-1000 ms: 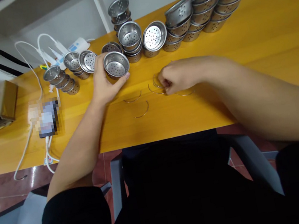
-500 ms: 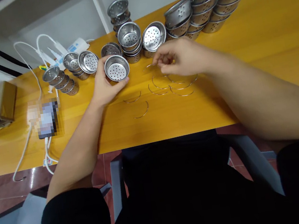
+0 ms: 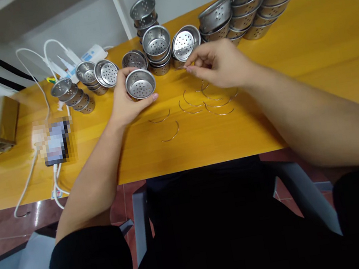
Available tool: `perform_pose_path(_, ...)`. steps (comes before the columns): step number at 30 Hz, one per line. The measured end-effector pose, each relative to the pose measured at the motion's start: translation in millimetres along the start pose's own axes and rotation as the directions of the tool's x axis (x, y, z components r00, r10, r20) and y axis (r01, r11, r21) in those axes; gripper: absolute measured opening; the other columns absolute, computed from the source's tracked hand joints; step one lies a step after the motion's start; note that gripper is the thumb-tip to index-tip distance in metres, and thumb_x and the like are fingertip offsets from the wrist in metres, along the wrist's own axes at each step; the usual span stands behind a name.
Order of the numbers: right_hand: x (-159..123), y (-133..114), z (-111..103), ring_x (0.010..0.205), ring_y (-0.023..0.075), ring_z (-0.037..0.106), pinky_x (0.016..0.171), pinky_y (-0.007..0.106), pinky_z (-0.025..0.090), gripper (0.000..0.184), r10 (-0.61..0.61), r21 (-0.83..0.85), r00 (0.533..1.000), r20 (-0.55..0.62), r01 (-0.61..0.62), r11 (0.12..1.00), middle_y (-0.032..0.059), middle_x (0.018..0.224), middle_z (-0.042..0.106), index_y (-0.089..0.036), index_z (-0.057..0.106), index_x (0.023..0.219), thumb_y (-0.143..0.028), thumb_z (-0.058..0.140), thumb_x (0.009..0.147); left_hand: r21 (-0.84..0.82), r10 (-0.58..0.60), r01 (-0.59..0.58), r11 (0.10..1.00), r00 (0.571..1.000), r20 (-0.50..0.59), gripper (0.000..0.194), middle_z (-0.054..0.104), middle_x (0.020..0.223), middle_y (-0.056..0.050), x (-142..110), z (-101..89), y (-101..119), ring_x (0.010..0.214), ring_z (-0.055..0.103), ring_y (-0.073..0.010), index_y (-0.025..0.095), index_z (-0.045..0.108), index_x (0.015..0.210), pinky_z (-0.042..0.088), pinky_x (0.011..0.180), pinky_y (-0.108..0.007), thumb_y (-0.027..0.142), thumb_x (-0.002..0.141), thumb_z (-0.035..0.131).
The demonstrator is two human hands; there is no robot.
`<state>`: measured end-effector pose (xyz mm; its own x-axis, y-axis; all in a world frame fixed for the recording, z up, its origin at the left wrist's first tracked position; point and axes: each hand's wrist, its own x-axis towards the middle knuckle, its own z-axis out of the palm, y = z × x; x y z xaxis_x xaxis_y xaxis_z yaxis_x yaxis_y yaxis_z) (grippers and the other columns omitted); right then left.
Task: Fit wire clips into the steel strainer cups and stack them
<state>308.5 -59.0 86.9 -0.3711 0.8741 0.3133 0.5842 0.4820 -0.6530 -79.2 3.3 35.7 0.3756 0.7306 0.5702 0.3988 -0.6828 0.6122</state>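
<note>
my black shirt [image 3: 224, 237] says "system"; left hand [image 3: 125, 104] grips a round silver metal cup [image 3: 140, 86], right hand [image 3: 221, 65] pinches thin silver wire [image 3: 180, 67].

Loose wires [image 3: 224, 114] lie on the table [image 3: 329, 82], nearer the person than the cup [image 3: 140, 84] in the left hand [image 3: 122, 105]. The right hand [image 3: 221, 65], a wire at its fingertips, is right of the cup. Cup stacks [image 3: 159, 57] line the rear. A phone [image 3: 57, 143] lies left of the left hand; a power strip [image 3: 94, 53] sits behind the leftmost stacks.
</note>
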Motion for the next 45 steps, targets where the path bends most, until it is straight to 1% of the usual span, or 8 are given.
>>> perform_pose_path(5,5.8,16.9,13.0,0.072,0.0261,0.055,0.075,0.05,0.06,0.075,-0.162,0.098,0.978,-0.134,0.176,0.979,0.0041,0.081,0.062,-0.029,0.087,0.118,-0.103,0.079,0.117,-0.004,0.03,-0.03,1.0,0.998,-0.055,0.122,0.085,0.15,-0.014,-2.4,2.6,-2.2,0.141,0.087,-0.0406,0.029,0.073,0.153,0.073,0.134,-0.062,0.109,0.07,0.11)
perform_pose_path(12,6.1,18.5,16.5,0.068,0.0226,0.05,0.07,0.045,0.05,0.047,-0.181,0.127,0.973,-0.141,0.199,0.972,0.001,0.083,0.063,-0.03,0.085,0.123,-0.076,0.089,0.124,-0.05,0.038,-0.042,0.998,0.996,-0.084,0.12,0.083,0.154,-0.015,2.3,10.1,-18.8,0.148,0.086,-0.0404,0.03,0.064,0.162,0.07,0.137,-0.062,0.102,0.079,0.112)
perform_pose_path(16,8.2,24.1,16.5,0.068,0.0209,0.049,0.072,0.043,0.05,0.035,-0.181,0.123,0.968,-0.171,0.203,0.971,-0.0006,0.083,0.063,-0.028,0.087,0.129,-0.063,0.093,0.127,-0.146,0.107,-0.114,0.983,0.993,-0.056,0.126,0.077,0.162,-0.015,9.0,32.8,-19.9,0.154,0.085,-0.0395,0.033,0.052,0.175,0.069,0.139,-0.062,0.112,0.088,0.098)
perform_pose_path(20,11.0,33.0,15.5,0.07,0.0202,0.05,0.08,0.043,0.053,0.026,-0.172,0.072,0.959,-0.224,0.193,0.979,0.0007,0.087,0.068,-0.024,0.089,0.145,-0.045,0.088,0.131,-0.195,0.102,-0.091,0.977,0.994,0.046,0.128,0.072,0.169,-0.016,15.0,66.5,-16.4,0.158,0.083,-0.0394,0.034,0.045,0.181,0.068,0.14,-0.062,0.115,0.093,0.09)
perform_pose_path(28,12.9,30.0,12.9,0.069,0.02,0.048,0.072,0.042,0.051,0.057,-0.143,0.183,0.949,-0.281,0.199,0.963,0.0016,0.086,0.069,-0.027,0.087,0.13,-0.083,0.091,0.123,-0.238,0.122,-0.1,0.966,0.99,0.077,0.118,0.064,0.177,-0.02,17.3,118.7,-19.5,0.165,0.077,-0.0379,0.034,0.025,0.193,0.063,0.146,-0.062,0.103,0.113,0.078)
perform_pose_path(32,8.5,8.8,20.2,0.07,0.0221,0.051,0.07,0.046,0.051,0.059,-0.136,0.217,0.952,-0.274,0.2,0.955,0.0034,0.084,0.069,-0.029,0.089,0.118,-0.089,0.094,0.117,-0.23,0.168,-0.141,0.963,0.981,0.101,0.113,0.062,0.177,-0.018,14.3,118.3,-17.7,0.165,0.075,-0.0379,0.034,0.025,0.194,0.06,0.148,-0.062,0.099,0.116,0.076)
perform_pose_path(36,6.2,-6.6,29.8,0.072,0.0251,0.055,0.076,0.052,0.058,0.049,-0.104,0.199,0.96,-0.261,0.159,0.967,0.0037,0.082,0.072,-0.032,0.087,0.103,-0.079,0.098,0.115,-0.182,0.194,-0.169,0.969,0.973,0.125,0.111,0.061,0.176,-0.017,8.2,114.1,-14.8,0.165,0.074,-0.0375,0.033,0.023,0.196,0.057,0.15,-0.062,0.096,0.12,0.074)
perform_pose_path(45,9.6,-6.2,40.8,0.074,0.0275,0.061,0.077,0.051,0.061,0.035,-0.064,0.167,0.955,-0.29,0.116,0.979,0.0026,0.081,0.072,-0.034,0.087,0.103,-0.066,0.098,0.114,-0.143,0.118,-0.095,0.985,0.98,0.16,0.116,0.063,0.177,-0.02,1.1,107.5,7.8,0.165,0.074,-0.038,0.029,0.021,0.197,0.056,0.151,-0.064,0.086,0.119,0.085)
